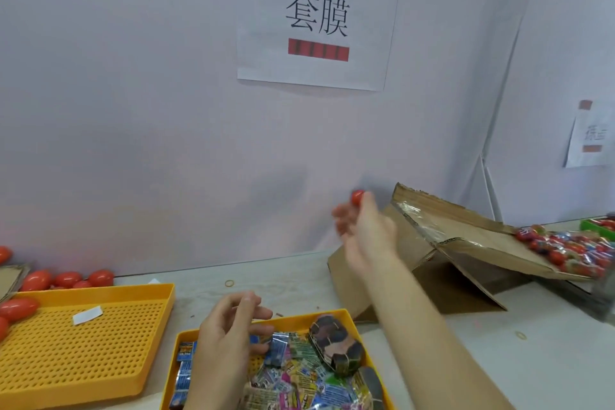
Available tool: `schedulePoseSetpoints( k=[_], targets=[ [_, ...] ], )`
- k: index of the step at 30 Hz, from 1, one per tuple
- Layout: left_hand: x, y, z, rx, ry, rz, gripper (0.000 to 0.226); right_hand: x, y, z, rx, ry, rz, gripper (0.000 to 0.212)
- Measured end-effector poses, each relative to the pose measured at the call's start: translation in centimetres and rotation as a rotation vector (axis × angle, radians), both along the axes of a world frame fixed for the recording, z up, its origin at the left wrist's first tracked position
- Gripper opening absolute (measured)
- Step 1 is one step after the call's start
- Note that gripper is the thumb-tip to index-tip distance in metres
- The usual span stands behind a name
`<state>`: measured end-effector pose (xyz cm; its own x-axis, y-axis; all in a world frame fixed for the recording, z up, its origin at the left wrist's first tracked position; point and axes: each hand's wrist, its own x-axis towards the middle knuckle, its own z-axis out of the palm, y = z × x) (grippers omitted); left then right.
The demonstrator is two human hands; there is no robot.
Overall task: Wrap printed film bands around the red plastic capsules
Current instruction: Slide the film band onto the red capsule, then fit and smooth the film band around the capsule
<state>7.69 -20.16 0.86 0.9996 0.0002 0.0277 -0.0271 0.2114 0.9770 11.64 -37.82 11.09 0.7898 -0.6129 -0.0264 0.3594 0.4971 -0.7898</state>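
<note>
our right hand, blurred, is raised at about 2 o'clock from the frame's centre, and at its fingertips a red capsule shows at the hand's 12 o'clock; the fingers curl to it, pinching it as far as the blur lets us tell. our left hand hovers at 6 o'clock, fingers loosely bent and parted, gripping nothing, just over the near yellow tray heaped with printed film bands, too many and too jumbled to count. a second, perforated yellow tray lies at 8 o'clock. around its far-left edge we count about seven bare red capsules. at 3 o'clock an opened cardboard box leans, and beyond it wrapped capsules pile up, uncountable.
</note>
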Motion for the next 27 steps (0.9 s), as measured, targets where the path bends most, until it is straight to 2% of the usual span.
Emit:
schedulePoseSetpoints(
  k=[2,4,8,10,13,16,19,24,27],
  targets=[
    [0.1,0.1,0.0,0.001,0.01,0.001,0.021,0.8,-2.7,2.0,0.051,-0.032,-0.056,0.022],
    [0.2,0.1,-0.1,0.011,0.018,-0.008,0.019,0.7,-3.7,1.5,-0.02,0.051,-0.013,0.03],
    [0.4,0.0,-0.2,0.039,0.021,-0.011,0.017,-1.1,0.4,-5.2,-0.458,0.277,0.216,0.016],
    [0.4,0.1,-0.3,0.057,0.02,0.015,0.019,-2.6,3.4,-8.1,-0.643,0.284,0.323,0.014],
    [0.5,0.7,-0.1,0.104,0.001,0.072,0.021,-4.3,6.4,-9.3,-0.868,0.221,0.385,0.022],
    [0.3,1.9,0.4,0.289,-0.114,0.143,0.02,-5.2,7.2,-9.2,-1.027,0.182,0.336,0.022],
    [-0.1,4.1,1.6,0.47,-0.207,0.221,0.02,-5.8,7.1,-9.4,-1.147,0.155,0.388,0.024],
    [0.2,8.2,1.7,0.668,-0.139,0.285,0.02,-6.1,7.4,-10.1,-1.238,0.15,0.454,0.027],
    [2.4,11.7,1.6,0.964,-0.129,0.29,0.013,-6.1,7.6,-10.3,-1.248,0.136,0.484,0.027]
  ],
)
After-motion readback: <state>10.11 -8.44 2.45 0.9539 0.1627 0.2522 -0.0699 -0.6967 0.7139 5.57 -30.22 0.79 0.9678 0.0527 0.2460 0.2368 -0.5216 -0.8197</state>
